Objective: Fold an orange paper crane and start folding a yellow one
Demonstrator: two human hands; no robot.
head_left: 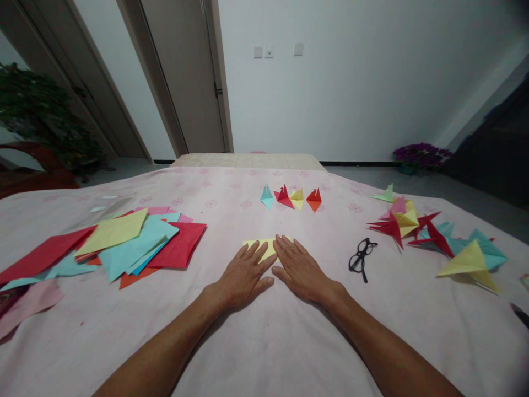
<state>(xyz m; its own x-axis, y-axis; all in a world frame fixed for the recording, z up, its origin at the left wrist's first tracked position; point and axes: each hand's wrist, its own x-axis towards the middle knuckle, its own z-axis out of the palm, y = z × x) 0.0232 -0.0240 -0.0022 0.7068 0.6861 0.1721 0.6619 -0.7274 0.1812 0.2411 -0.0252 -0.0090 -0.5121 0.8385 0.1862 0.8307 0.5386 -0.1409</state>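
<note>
A small yellow sheet of paper [268, 256] lies on the pink flowered cloth in front of me, mostly covered by my hands. My left hand [247, 275] rests flat on its left part with the fingers spread. Over the right part lies my right hand [301, 268], palm down and fingers stretched out. The two hands nearly meet at the fingertips. Beyond them stand folded paper cranes in a row: a light blue one [266, 197], a red one [284, 197], a yellow one [297, 199] and an orange-red one [314, 199].
Loose coloured paper sheets [136, 242] are piled at the left. Black folded glasses [362, 259] lie right of my hands. Several larger folded paper pieces [438, 237] are heaped on the right. The cloth-covered table [231, 353] reaches toward a wall and a door [182, 71].
</note>
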